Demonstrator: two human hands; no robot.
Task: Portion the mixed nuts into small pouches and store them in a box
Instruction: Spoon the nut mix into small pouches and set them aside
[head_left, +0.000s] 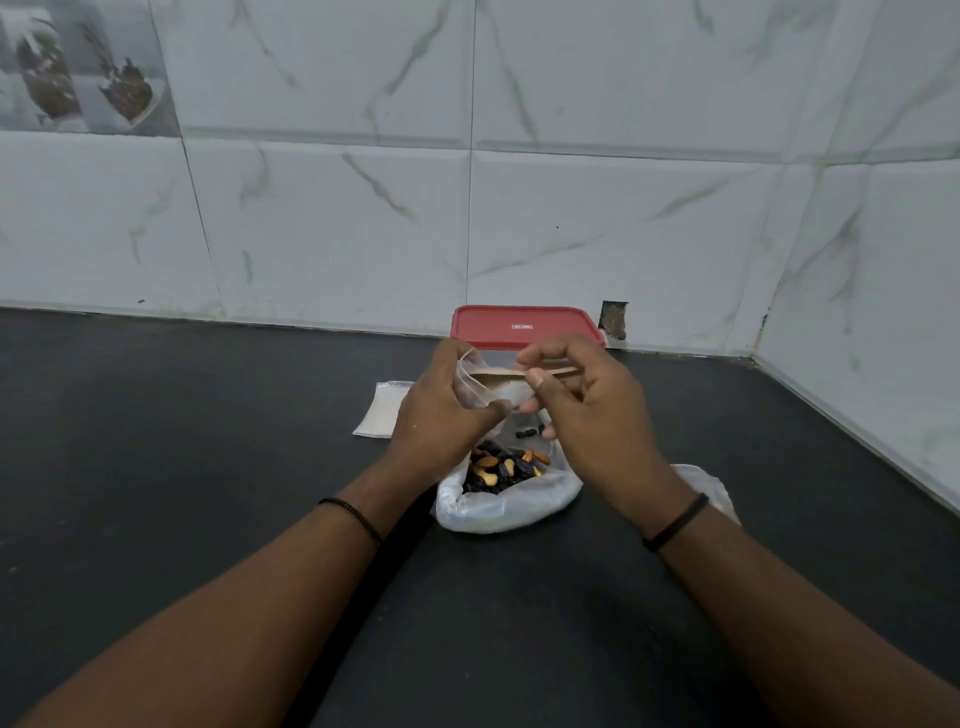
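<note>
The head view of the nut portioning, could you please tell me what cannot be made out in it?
- Box: both hands hide its body; only the red lid shows.
- Small pouch: the left hand and right hand cover it, so its fill is unclear.
- Lid label: too small to read.

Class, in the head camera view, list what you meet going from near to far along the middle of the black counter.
Open clear plastic bag of mixed nuts → small clear pouch held in both hands → red-lidded plastic box → white marble-tiled wall.
</note>
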